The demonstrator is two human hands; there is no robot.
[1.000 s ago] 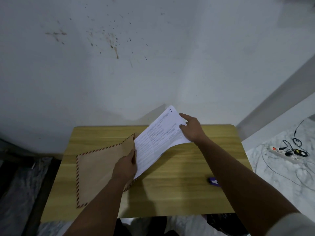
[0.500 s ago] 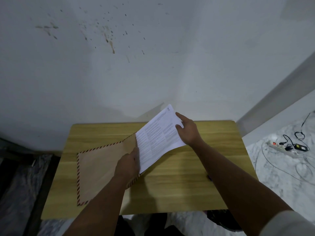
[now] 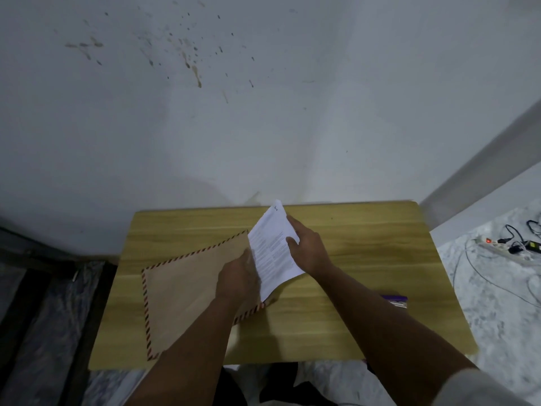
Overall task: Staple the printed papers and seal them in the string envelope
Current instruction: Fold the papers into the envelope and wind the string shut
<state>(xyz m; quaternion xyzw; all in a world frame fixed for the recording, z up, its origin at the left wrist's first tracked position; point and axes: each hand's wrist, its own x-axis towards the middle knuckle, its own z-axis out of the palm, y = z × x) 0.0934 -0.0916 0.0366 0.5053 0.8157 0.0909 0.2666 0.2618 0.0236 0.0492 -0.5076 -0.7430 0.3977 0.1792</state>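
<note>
Insertion step: the right hand point(image 3: 307, 249) has its grip on the printed papers point(image 3: 273, 250) at frame centre, feeding them into the string envelope point(image 3: 187, 288) flat on the desk point(image 3: 366, 244). The left hand point(image 3: 238, 281) holds the envelope mouth. Next, likely push the papers fully in, then close the flap.

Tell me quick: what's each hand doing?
Left hand: grips the envelope at its open end.
Right hand: holds the printed papers, partly inside it.

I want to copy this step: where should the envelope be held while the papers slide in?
Hold the envelope at its open right edge, coming from above as the left hand does. It lies flat on the table, mouth facing the papers, so gripping there keeps the mouth open.
</note>
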